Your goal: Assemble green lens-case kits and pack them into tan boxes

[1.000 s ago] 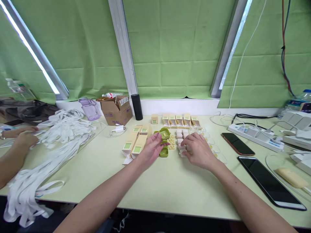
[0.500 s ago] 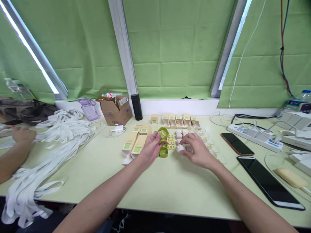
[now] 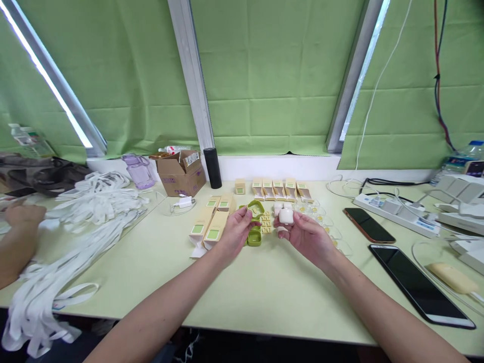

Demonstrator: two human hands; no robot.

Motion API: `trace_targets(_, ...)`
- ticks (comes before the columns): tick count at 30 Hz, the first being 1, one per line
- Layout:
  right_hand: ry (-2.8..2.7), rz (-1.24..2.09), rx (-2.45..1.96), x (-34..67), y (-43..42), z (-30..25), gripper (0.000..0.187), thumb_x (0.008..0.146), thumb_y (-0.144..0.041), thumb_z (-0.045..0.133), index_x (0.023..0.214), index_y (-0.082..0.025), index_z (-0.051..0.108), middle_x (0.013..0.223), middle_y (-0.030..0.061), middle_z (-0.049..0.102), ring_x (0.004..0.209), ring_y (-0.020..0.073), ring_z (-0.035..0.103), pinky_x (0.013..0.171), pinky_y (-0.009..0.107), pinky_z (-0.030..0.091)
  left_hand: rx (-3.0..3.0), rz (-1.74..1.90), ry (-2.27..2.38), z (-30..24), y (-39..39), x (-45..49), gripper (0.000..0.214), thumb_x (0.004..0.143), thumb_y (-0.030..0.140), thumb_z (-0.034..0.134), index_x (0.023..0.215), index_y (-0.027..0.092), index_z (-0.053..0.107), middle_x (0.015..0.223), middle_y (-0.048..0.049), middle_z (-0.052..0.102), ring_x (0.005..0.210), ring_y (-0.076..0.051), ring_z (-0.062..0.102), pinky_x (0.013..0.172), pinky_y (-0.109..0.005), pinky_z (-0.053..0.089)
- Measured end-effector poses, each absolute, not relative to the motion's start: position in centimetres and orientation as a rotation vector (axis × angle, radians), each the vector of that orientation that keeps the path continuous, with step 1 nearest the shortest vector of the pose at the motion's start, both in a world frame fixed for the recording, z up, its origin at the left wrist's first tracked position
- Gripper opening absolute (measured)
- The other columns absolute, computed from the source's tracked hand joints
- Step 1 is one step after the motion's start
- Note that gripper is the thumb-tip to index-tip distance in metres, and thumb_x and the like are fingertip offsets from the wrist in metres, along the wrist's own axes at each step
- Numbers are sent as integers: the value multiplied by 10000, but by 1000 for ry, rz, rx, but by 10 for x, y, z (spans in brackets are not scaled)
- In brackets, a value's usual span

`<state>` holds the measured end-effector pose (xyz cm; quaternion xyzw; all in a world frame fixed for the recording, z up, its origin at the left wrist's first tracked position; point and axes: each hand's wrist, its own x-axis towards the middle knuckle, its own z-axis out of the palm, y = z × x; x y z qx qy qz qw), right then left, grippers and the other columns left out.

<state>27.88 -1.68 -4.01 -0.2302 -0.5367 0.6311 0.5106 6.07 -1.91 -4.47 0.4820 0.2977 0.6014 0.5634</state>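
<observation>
My left hand (image 3: 239, 228) pinches a green square case cover (image 3: 256, 208) by its edge, tilted so that its hollow inside shows. In my right hand (image 3: 308, 234), fingers and thumb hold up a small white rounded case (image 3: 286, 216), which looks like an earbud case. Below the left fingers, more green covers (image 3: 254, 238) stand on the table. Small yellowish pieces (image 3: 266, 222) lie in rows between my hands. Behind the right hand are more white cases (image 3: 279, 205), partly hidden. Clear plastic pieces (image 3: 328, 222) lie to its right.
Cream cardboard boxes (image 3: 202, 220) lie left of my hands, with more open boxes (image 3: 279, 189) behind. White straps (image 3: 86, 237) spread at left, near another person's hand (image 3: 24, 214). Phones (image 3: 418, 282) and a power strip (image 3: 397, 214) lie at right.
My right hand has lifted the white case from the table and turned it upright towards me. The left hand has tilted the green cover slightly. The other person's hand moved left.
</observation>
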Motion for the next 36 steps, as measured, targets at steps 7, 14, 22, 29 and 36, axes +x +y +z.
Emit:
trace_targets(7, -1257, 1522, -477, 277, -21, -42, 473, 824, -518, 869, 1201, -299, 685, 1156, 93, 773, 1012, 284, 733, 829, 452, 608, 1158, 1394, 706, -48, -18, 64, 493, 812, 565, 893, 1117, 201, 759, 1056, -72, 742, 848, -160, 666, 830, -324, 564)
trace_targets(14, -1290, 1498, -476, 274, -27, -40, 415, 819, -498, 891, 1164, -320, 742, 1042, 41, 735, 914, 221, 698, 907, 447, 622, 1228, 1362, 730, -52, -17, 63, 543, 797, 554, 908, 1191, 202, 783, 1052, -73, 753, 862, -150, 676, 841, -299, 551)
trace_targets(22, -1281, 1450, -482, 272, -28, -38, 558, 738, -380, 964, 1259, -330, 772, 1111, 37, 743, 977, 206, 700, 897, 365, 623, 1280, 1314, 695, -49, -22, 65, 590, 790, 548, 914, 1270, 235, 774, 1137, -84, 757, 1062, -212, 715, 974, -358, 559)
trace_targets(29, -1216, 1402, -567, 272, -25, -42, 471, 704, -411, 991, 1119, -275, 815, 1015, 41, 773, 888, 175, 689, 767, 277, 582, 1243, 1323, 673, -51, -19, 64, 668, 795, 528, 922, 1348, 225, 704, 1143, -89, 753, 1075, -218, 709, 979, -365, 564)
trace_targets(36, -1237, 1321, -675, 271, -19, -45, 504, 762, -556, 929, 1149, -253, 815, 943, 39, 765, 767, 150, 639, 723, 298, 554, 1248, 1374, 773, -52, -17, 64, 723, 727, 650, 914, 1245, 190, 709, 1100, -89, 730, 924, -182, 685, 900, -351, 587)
